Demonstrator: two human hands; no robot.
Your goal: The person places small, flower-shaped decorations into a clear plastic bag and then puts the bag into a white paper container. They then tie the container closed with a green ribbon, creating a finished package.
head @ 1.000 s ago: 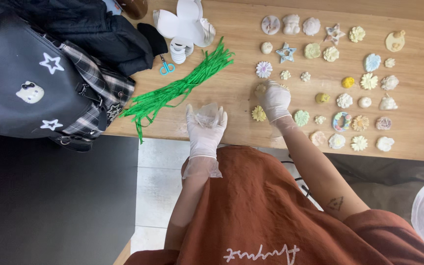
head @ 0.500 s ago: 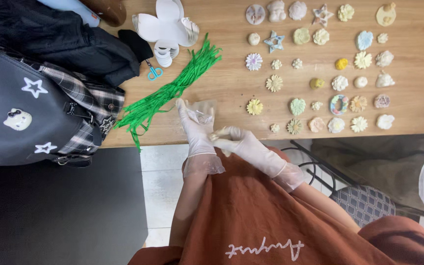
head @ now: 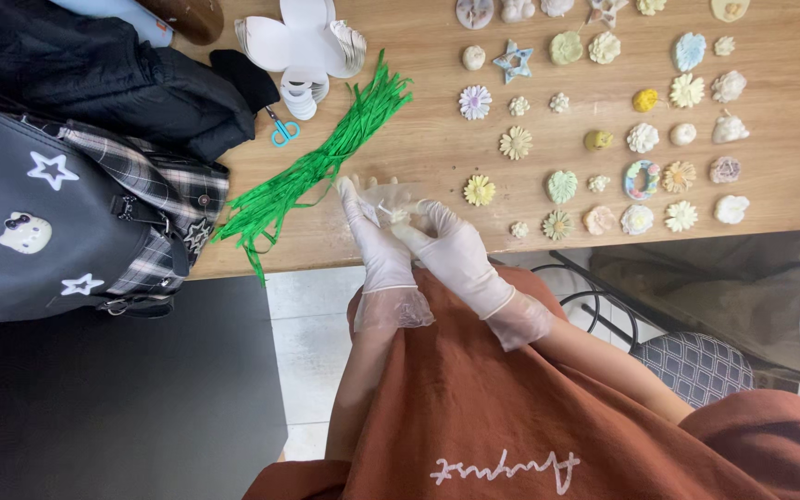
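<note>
We work at a wooden counter (head: 437,157) with pale floor below its edge. The biggest thing on it is a dark bag (head: 57,222) with white stars, over a plaid cloth, a black jacket (head: 104,88) beside it. Next comes a bundle of green strips (head: 317,167), then a stack of white flower-shaped papers (head: 303,42) and small blue scissors (head: 281,130). To the right, rows of small moulded flowers (head: 604,120) already lie set out, well apart from one another.

Both our hands wear thin white gloves and meet just at the counter's edge. Our left hand (head: 377,236) and right hand (head: 451,245) close together on a small clear bag (head: 391,199), which seems to hold one pale piece. We judge the wrapping barely begun: the laid-out flowers remain unwrapped and the green strips lie untouched.
</note>
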